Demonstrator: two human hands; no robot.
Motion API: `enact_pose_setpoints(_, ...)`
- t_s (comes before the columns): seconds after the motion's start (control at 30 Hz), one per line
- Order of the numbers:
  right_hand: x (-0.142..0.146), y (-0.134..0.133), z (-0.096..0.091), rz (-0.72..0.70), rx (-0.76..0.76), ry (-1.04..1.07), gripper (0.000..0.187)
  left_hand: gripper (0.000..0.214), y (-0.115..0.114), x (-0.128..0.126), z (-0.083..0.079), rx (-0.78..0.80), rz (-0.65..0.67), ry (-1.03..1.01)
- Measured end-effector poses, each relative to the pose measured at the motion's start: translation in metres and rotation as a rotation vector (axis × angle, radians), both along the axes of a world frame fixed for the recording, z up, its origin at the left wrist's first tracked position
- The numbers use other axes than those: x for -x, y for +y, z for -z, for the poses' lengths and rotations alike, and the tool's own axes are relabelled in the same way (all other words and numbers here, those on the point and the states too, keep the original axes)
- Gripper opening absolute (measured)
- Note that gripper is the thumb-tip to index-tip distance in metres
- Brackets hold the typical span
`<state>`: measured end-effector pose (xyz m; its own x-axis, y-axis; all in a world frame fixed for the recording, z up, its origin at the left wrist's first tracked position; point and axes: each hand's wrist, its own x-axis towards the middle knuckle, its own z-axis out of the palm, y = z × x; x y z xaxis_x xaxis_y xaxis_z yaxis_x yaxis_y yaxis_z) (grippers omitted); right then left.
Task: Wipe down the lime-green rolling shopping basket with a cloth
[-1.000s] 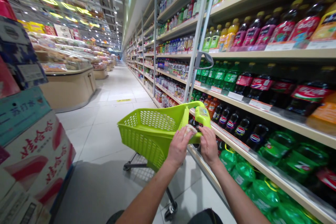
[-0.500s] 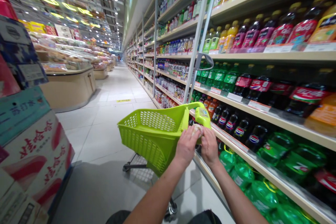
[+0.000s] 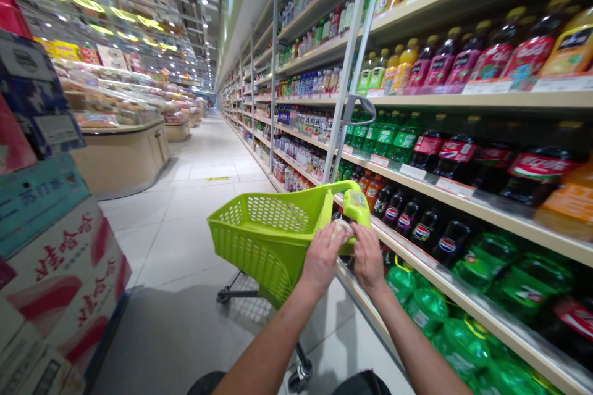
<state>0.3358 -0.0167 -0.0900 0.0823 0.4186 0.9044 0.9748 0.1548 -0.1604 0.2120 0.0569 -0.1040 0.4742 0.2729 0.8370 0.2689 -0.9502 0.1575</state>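
Observation:
A lime-green shopping cart (image 3: pixel 273 222) with a perforated plastic basket stands in front of me, its basket pointing left. My left hand (image 3: pixel 323 254) is closed on a small crumpled whitish wad (image 3: pixel 341 229), perhaps tissue or cloth. Beside it, my right hand (image 3: pixel 369 259) has its fingers curled, with the fingertips at the wad's right edge. Both hands are at the cart's handle (image 3: pixel 357 207), just below its labelled green end. My fingers partly hide the wad and the handle behind it. The basket floor that shows is bare.
Shelves (image 3: pixel 463 188) of soda bottles run along the right, close to the cart. Stacked drink cartons (image 3: pixel 60 271) stand at the left. Beyond them is a rounded display counter (image 3: pixel 125 157) with packaged food. The tiled aisle (image 3: pixel 194 197) stretches ahead between them.
My left hand has shifted slightly left and the whitish wad shows a little more between my hands. My right hand has moved only slightly. The cart stays in place.

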Motion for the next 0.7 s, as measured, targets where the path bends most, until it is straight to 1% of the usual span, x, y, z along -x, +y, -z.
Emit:
enact_pose_setpoints(0.07, -0.002, -0.001, -0.001, -0.003, 0.016, 0.013, 0.039, 0.045, 0.014, 0.013, 0.009, 0.046, -0.06, -0.039)
enact_pose_setpoints(0.17, -0.002, -0.001, -0.003, 0.012, 0.018, 0.053, 0.04, 0.049, 0.037, 0.035, 0.025, 0.149, -0.188, -0.139)
enact_pose_setpoints(0.2, -0.001, 0.0, -0.003, 0.019, 0.012, 0.065, 0.04, 0.05, 0.038, 0.038, 0.027, 0.164, -0.199, -0.152)
enact_pose_setpoints(0.27, 0.0, 0.001, -0.003, 0.03, -0.006, 0.076, 0.04, 0.051, 0.029, 0.032, 0.023, 0.145, -0.145, -0.126)
enact_pose_setpoints(0.37, -0.001, 0.002, -0.002, 0.032, -0.008, 0.061, 0.039, 0.046, 0.001, 0.004, 0.006, 0.029, 0.018, -0.035)
enact_pose_setpoints(0.43, -0.004, 0.0, -0.001, 0.022, 0.011, 0.043, 0.039, 0.043, -0.008, -0.008, -0.001, -0.021, 0.06, -0.012)
enact_pose_setpoints(0.5, -0.006, -0.003, -0.002, 0.008, 0.031, 0.027, 0.039, 0.044, -0.002, -0.005, 0.003, -0.002, 0.026, -0.034)
enact_pose_setpoints(0.63, -0.003, -0.003, -0.003, 0.025, 0.045, 0.038, 0.038, 0.049, 0.027, 0.024, 0.022, 0.107, -0.134, -0.145)
enact_pose_setpoints(0.7, 0.0, -0.001, -0.002, 0.044, 0.031, 0.048, 0.038, 0.049, 0.028, 0.03, 0.024, 0.119, -0.16, -0.156)
